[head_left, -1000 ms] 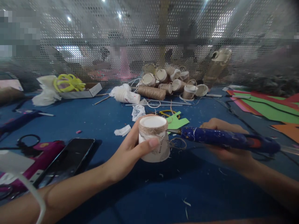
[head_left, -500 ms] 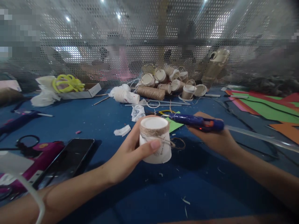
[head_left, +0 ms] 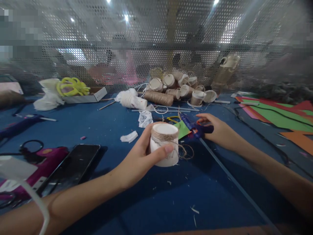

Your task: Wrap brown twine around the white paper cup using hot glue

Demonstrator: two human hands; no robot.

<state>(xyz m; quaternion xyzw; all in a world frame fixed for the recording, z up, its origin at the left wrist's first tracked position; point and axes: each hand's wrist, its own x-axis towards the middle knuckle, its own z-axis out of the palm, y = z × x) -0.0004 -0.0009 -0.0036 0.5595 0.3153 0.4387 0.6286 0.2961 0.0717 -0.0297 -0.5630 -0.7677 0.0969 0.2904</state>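
My left hand [head_left: 140, 158] is wrapped round a small white paper cup [head_left: 164, 156], its thumb across the front. Brown twine [head_left: 165, 136] is wound below the cup's rim, and a loose end curls off to the right. My right hand [head_left: 220, 130] is at the handle of a blue glue gun [head_left: 189, 122], fingers curled behind it; how firm the grip is does not show. The gun's nozzle points away from me, low over the table by a green paper piece [head_left: 183, 129]. A long clear glue stick [head_left: 227, 173] trails from its back end.
Twine-wrapped cups [head_left: 184, 89], a twine roll [head_left: 158, 97] and stacked paper cups [head_left: 133, 101] lie at the back against a perforated metal screen [head_left: 151, 45]. Left are a phone [head_left: 73, 166], a magenta power strip [head_left: 49, 166] and another glue gun [head_left: 22, 125]. Coloured paper [head_left: 281, 112] lies right.
The glue gun has swung from pointing left beside the cup to pointing away, lower and to the right of it. The cup has shifted slightly right in my left hand.
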